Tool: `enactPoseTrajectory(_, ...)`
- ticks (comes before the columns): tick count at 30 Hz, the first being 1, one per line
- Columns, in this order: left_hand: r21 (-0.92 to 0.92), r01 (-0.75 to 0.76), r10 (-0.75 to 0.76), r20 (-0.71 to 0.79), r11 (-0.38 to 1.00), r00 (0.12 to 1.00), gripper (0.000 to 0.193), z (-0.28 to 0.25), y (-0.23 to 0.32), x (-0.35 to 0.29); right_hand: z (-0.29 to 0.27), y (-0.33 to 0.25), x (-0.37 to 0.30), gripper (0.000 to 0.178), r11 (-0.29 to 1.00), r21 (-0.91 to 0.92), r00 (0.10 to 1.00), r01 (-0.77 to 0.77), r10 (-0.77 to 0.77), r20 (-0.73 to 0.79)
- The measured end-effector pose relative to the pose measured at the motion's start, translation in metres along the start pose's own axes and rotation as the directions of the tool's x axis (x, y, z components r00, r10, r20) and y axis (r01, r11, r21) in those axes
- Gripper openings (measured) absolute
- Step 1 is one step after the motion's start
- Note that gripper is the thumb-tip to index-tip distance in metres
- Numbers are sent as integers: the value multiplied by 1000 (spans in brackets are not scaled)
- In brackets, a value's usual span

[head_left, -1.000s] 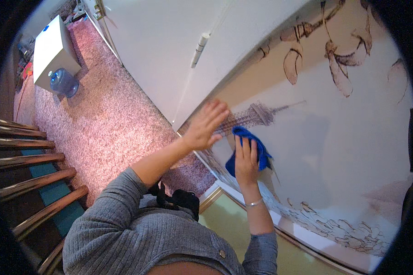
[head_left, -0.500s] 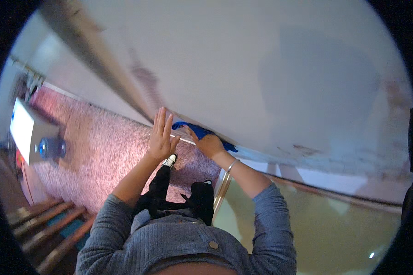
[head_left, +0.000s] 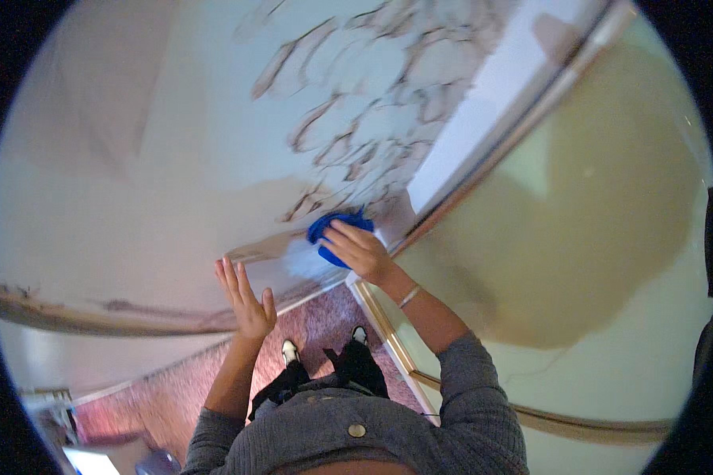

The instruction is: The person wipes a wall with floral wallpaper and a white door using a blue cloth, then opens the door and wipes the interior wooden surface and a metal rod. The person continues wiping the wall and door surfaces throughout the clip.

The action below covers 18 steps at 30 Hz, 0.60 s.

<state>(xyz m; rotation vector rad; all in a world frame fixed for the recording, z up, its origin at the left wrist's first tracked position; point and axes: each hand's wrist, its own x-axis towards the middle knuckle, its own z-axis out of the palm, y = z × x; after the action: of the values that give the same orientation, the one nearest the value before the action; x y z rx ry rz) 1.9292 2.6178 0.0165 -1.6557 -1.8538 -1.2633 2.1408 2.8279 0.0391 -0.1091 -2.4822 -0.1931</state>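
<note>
My right hand (head_left: 358, 252) presses a crumpled blue cloth (head_left: 333, 229) against the pale wall (head_left: 214, 150), fingers lying over it. Part of the cloth is hidden under the palm. Just above it, dark brown curving marks (head_left: 348, 134) spread over the wall toward the corner. My left hand (head_left: 247, 305) is held up to the left of the cloth, fingers stretched out and thumb apart, with nothing in it. Its fingertips are at or close to the wall; I cannot tell whether they touch.
A pale green panel (head_left: 578, 372) with brown trim (head_left: 384, 332) stands close on my right, bearing a large shadow. Pinkish carpet (head_left: 317, 317) lies under my shoes. A brown ridge (head_left: 79, 313) runs along the wall at left. A box-like white thing (head_left: 91, 459) sits at the lower left.
The view has turned toward the corner, and the dark marks now show broadly. My right hand has carried the blue cloth beside the corner. My left hand stays open, farther from it.
</note>
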Motion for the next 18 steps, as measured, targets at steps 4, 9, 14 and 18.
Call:
enactPoseTrajectory(4,-155,-130,139,51,979,989,63,9,20,30,-111,22,-11,36,876,-394,903,-277,98,-418)
enactPoseTrajectory(9,-340,-233,264,48,911,963,62,57,43,56,-199,35,3,36,735,-341,745,-586,325,-582)
enactPoseTrajectory(14,-444,-222,293,98,868,951,59,62,55,58,-232,61,78,42,806,-344,767,-481,196,-611)
enactPoseTrajectory(18,-434,-161,242,137,887,961,60,42,48,55,-281,119,156,46,742,-449,724,-498,72,-686)
